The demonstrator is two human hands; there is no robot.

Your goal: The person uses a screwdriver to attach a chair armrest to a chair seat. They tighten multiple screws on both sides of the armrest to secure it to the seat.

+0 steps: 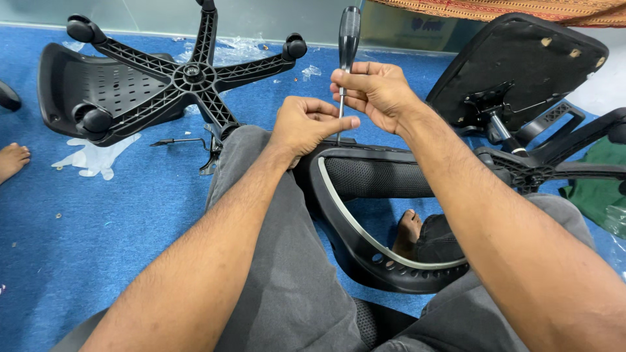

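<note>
My right hand (375, 91) is closed around a black-handled screwdriver (348, 36) that stands upright, its shaft pointing down at a black chair back frame (365, 254) lying across my grey-trousered legs. My left hand (306, 122) pinches the shaft near the tip, just above the frame's top edge. The frame has a mesh panel and a pale inner rim. What the tip touches is hidden by my fingers.
An upturned five-star wheeled chair base (192, 75) lies on a black seat shell on the blue carpet at upper left. An upturned chair seat with armrests (521, 72) lies at upper right. Another person's bare foot (12, 160) shows at the left edge. Plastic scraps litter the carpet.
</note>
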